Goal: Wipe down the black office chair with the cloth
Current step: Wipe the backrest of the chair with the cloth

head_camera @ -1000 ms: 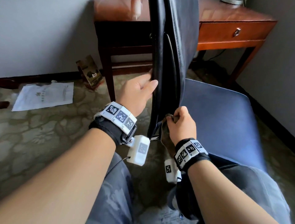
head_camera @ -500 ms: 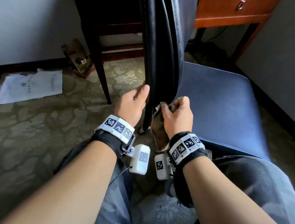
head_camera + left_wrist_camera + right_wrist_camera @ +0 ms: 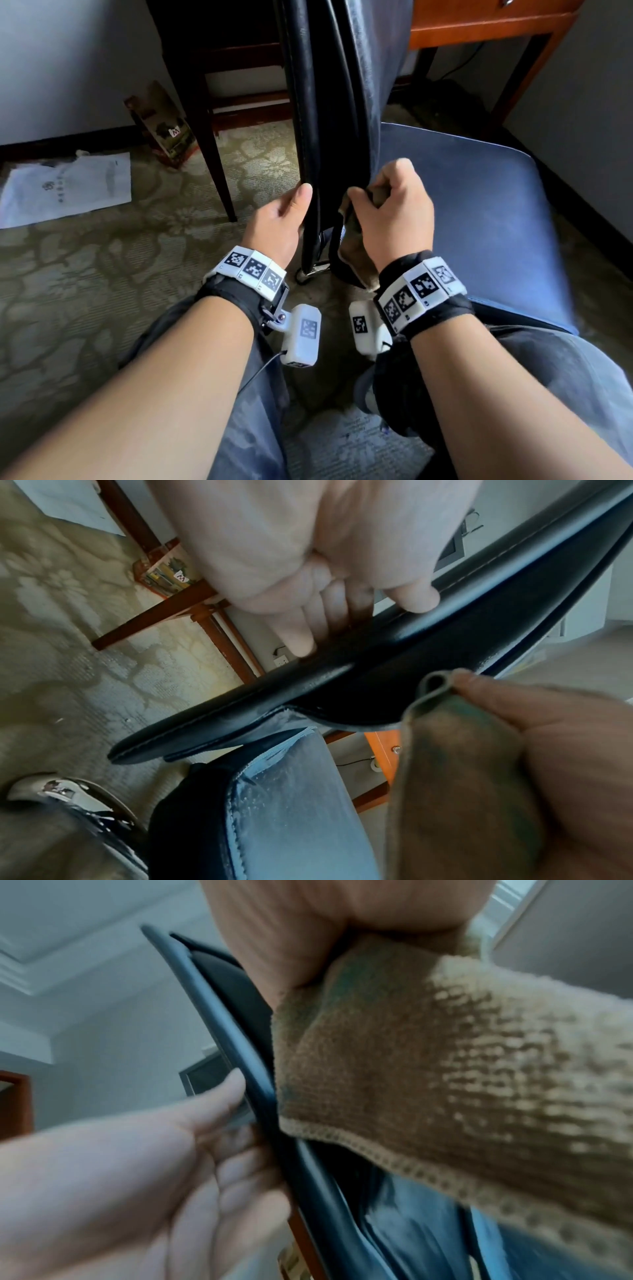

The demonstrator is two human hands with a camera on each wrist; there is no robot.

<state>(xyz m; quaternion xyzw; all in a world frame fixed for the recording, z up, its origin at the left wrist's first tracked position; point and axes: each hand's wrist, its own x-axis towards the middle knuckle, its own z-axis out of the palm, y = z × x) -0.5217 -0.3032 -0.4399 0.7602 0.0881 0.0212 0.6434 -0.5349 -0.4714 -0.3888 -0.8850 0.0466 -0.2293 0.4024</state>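
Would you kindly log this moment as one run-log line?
left hand: grips chair backrest edge | right hand: holds cloth against backrest | seat: not being wiped

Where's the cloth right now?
The cloth is bunched in the right hand, low against the edge of the black chair back, just across it from the left hand.
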